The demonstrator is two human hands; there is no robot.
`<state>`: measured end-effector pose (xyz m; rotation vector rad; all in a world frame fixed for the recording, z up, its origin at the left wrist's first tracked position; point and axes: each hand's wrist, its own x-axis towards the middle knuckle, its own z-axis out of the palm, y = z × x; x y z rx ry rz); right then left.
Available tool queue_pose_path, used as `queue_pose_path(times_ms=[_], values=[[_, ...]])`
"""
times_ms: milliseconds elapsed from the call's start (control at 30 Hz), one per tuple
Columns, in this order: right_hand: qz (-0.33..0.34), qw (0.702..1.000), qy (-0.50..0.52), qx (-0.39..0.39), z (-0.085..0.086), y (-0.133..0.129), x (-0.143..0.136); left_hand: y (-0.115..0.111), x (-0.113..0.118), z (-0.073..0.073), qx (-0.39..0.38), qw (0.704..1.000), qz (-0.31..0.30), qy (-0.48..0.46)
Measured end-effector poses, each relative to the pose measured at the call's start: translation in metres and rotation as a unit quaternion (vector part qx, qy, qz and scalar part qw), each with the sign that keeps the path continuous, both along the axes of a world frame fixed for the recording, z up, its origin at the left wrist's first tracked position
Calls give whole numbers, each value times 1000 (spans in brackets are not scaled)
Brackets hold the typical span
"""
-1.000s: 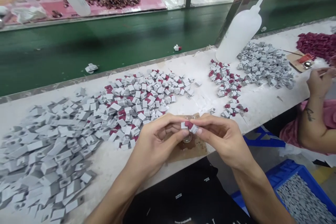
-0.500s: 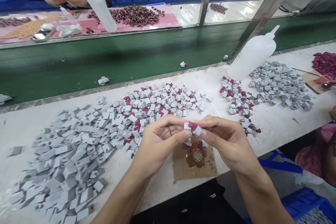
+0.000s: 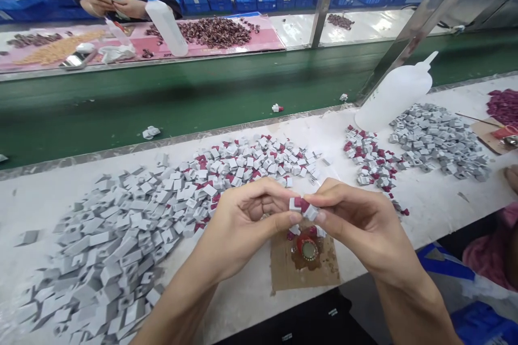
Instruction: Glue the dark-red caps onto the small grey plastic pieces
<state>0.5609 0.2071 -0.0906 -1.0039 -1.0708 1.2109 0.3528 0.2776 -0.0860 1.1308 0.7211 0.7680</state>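
Between my two hands is a small grey and maroon plastic piece [image 3: 301,205], pinched at both ends. The thumb and forefinger of my left hand [image 3: 251,221] hold its left grey end. My right hand [image 3: 360,221] pinches the right grey end the same way. Just below the fingertips a bottle cap [image 3: 309,249] rests on a wet-stained cardboard square [image 3: 283,272], with a few grey and maroon pieces partly hidden behind my fingers. A wide pile of grey pieces [image 3: 117,237], mixed with maroon ones toward its right, spreads beside my left hand.
Beyond the bench runs a green conveyor belt [image 3: 218,94] with a few loose pieces on it. A white squeeze bottle [image 3: 394,94] leans by a metal post, near more grey pieces [image 3: 441,140] and a maroon pile [image 3: 504,108]. Across the belt, a co-worker's hands [image 3: 115,4] hold something small.
The view has shifted slightly, so the bench sits lower in the picture. Both hands keep their pinch on the piece. Loose pieces on the belt have moved left.
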Motion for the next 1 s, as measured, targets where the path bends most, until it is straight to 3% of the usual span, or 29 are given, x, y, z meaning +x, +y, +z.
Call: queue_pose_path(times_ms=[167,300,367,500,567,667,800,1000], values=[[19,1000,-5,-11,1,9,0,8,-4,10,60,997,14,45],[84,994,-73,-20,3,47,7,43,-15,19,134,980,-15,146],[80,979,-181,-42,3,81,11,72,-21,22,140,968,-18,209],[-24,896,-439,-67,-7,178,3,140,-19,17,125,903,147,384],[-27,877,-476,-58,-17,227,-11,173,-11,9,115,870,195,438],[-2,862,-504,-50,-33,278,-31,214,6,-9,99,846,206,482],[-18,839,-539,-76,-47,299,-27,244,31,-30,67,844,164,506],[-150,784,-582,-153,-43,295,53,254,60,-45,37,866,93,489]])
